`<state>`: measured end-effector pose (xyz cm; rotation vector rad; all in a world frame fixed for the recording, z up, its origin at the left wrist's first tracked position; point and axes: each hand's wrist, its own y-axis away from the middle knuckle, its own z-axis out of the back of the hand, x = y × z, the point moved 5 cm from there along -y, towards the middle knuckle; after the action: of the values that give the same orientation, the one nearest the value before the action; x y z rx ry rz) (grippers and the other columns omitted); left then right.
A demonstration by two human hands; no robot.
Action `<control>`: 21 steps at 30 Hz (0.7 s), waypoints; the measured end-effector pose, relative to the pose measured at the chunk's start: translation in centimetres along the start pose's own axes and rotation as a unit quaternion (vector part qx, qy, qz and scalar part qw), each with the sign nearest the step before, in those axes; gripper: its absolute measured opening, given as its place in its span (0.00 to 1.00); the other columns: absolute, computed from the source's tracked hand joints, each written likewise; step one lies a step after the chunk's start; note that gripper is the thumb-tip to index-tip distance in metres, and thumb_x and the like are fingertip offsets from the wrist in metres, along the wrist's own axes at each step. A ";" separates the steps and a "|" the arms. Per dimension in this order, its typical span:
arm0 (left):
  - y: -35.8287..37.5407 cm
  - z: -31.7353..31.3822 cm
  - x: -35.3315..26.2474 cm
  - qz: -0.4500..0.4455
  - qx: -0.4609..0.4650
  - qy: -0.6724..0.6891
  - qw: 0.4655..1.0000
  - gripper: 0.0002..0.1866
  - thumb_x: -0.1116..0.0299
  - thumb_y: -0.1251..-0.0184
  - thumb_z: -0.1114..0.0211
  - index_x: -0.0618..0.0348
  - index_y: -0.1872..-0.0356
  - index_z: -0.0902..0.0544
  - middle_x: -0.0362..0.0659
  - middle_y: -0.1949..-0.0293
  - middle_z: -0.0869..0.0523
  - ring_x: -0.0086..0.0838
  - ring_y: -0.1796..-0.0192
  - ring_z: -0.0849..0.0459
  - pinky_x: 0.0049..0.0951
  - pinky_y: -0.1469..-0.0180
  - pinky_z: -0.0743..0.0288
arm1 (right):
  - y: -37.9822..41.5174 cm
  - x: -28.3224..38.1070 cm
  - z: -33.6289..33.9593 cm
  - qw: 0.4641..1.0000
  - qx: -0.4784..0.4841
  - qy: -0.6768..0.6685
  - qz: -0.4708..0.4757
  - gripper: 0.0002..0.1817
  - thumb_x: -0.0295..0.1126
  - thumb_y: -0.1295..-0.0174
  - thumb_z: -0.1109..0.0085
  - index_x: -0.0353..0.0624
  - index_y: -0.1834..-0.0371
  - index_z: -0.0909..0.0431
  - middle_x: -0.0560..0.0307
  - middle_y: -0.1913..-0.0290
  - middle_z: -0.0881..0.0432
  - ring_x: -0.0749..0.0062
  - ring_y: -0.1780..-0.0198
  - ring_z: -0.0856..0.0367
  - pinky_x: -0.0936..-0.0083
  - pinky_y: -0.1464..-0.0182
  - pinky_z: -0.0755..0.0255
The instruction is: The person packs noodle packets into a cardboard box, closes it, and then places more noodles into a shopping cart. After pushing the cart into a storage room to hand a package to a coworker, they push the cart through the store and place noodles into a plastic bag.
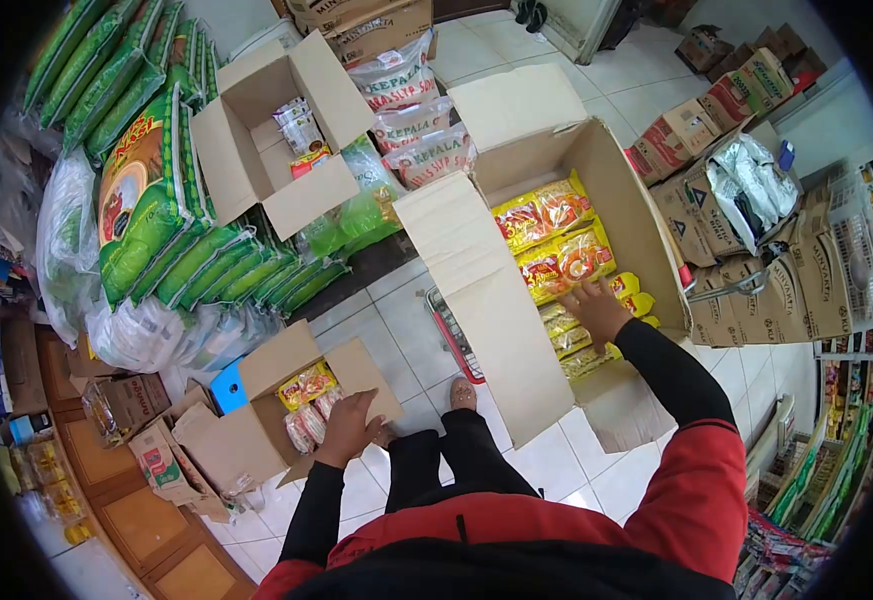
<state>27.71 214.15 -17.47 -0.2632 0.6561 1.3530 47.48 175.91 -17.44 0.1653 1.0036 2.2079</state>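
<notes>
My right hand reaches into a large open cardboard box, its fingers spread over yellow noodle packets. More of these packets stand on edge in a row beneath and beside the hand. My left hand is at the right side of a smaller cardboard box, close to its flap, with thumb and fingers apart and nothing visible in them. Inside that box are a yellow packet and several red-and-white packets. The large box's left flap is folded outward.
Another open box with a few packets stands at the back left, beside stacked green sacks. White sacks with red lettering sit behind. A red-edged basket is partly under the large box. Stacked cartons line the right.
</notes>
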 end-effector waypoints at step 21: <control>-2.0 1.0 -1.8 -0.013 0.001 -0.036 0.999 0.24 0.64 0.46 0.36 0.62 0.49 0.27 0.52 0.56 0.21 0.44 0.52 0.24 0.39 0.51 0.33 | -0.2 2.7 1.4 0.991 -0.133 -0.011 0.005 0.47 0.36 0.64 0.28 0.55 0.35 0.42 0.52 0.39 0.34 0.56 0.36 0.39 0.44 0.40 0.43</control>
<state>29.81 212.79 -16.00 -0.2196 0.5927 1.3304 46.14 178.57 -17.07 0.0723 0.6879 2.3185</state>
